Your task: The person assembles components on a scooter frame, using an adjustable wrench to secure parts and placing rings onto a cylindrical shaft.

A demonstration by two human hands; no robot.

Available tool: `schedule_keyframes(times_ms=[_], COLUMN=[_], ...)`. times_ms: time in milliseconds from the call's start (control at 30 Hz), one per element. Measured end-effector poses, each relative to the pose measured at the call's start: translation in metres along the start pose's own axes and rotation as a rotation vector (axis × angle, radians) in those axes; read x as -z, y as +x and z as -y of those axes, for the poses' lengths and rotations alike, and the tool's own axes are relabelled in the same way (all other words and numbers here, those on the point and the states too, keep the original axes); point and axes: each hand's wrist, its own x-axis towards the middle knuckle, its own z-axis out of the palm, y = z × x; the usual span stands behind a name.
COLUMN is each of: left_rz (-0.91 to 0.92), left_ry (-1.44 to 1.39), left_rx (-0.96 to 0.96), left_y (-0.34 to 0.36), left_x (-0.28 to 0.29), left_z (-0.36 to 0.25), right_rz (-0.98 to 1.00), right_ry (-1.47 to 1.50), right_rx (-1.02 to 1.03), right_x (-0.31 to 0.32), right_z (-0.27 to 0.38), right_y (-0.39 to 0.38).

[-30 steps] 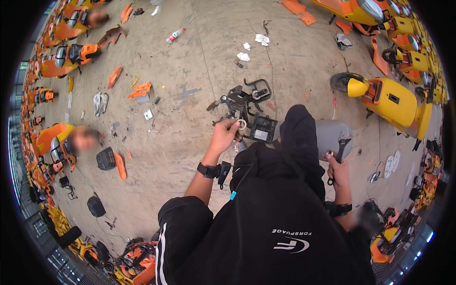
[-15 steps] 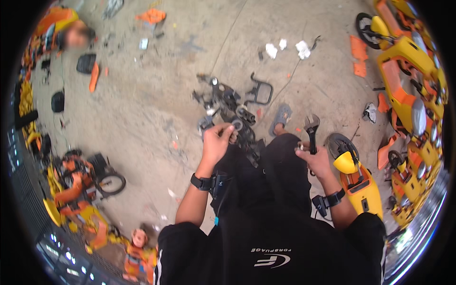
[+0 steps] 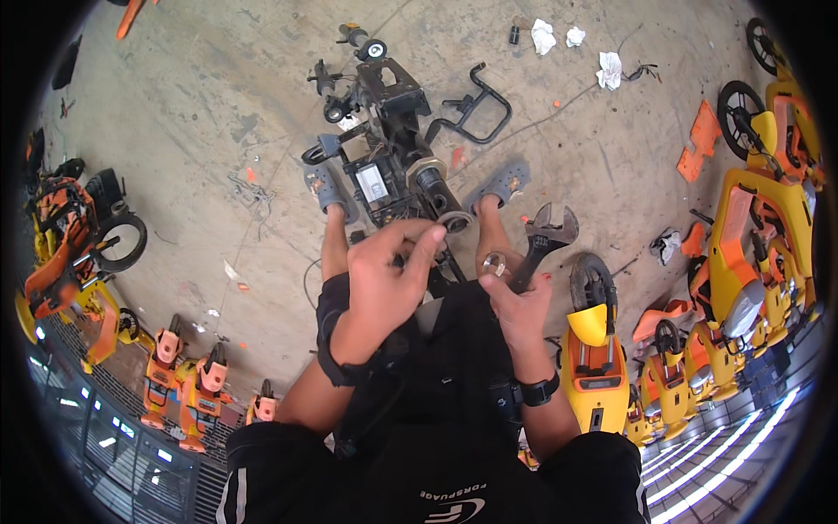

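My left hand (image 3: pixel 393 279) pinches a thin metal ring (image 3: pixel 456 218) at the lower end of a dark steering tube (image 3: pixel 430 186); I cannot tell if the ring is around it. The tube belongs to a black stripped scooter assembly (image 3: pixel 390 92) lying between my feet, with a hex nut higher on it. My right hand (image 3: pixel 517 306) is closed on a black adjustable wrench (image 3: pixel 546 236), jaw pointing up, and also holds a small shiny metal ring (image 3: pixel 493 265) by the thumb. My grey clogs (image 3: pixel 502 182) are on either side of the assembly.
A black tube bracket (image 3: pixel 476 131) lies right of the assembly, with crumpled white paper (image 3: pixel 609 68) beyond. Yellow-orange scooters (image 3: pixel 729 253) crowd the right side and more (image 3: pixel 61 231) line the left. Orange panels (image 3: pixel 698 140) lie on the concrete floor (image 3: pixel 192 131).
The view has swung down over the assembly, which now looks larger, with both clogs showing. My left hand has moved to the tube's end with the ring; my right hand still holds the wrench.
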Motion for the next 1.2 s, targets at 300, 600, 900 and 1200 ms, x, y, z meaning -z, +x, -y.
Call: schedule_keyframes(times_ms=[300,600,900,1200], left_rz=[0.081,0.072,0.059,0.080], left_ry=[0.039,0.017,0.069,0.311], left_rx=[-0.122,-0.157,-0.318,-0.494], left_y=[0.011,0.013,0.012,0.024], left_x=[0.014,0.014,0.012,0.040], left_z=[0.005,0.007,0.013,0.018], right_rz=[0.064,0.131,0.130,0.135], right_ry=[-0.097,-0.153,-0.136,-0.150], right_rx=[0.057,0.155,0.134,0.131], right_x=[-0.008,-0.012,-0.016,-0.007], right_z=[0.019,0.015,0.016,0.007], right_y=[0.018,0.023,0.023,0.019])
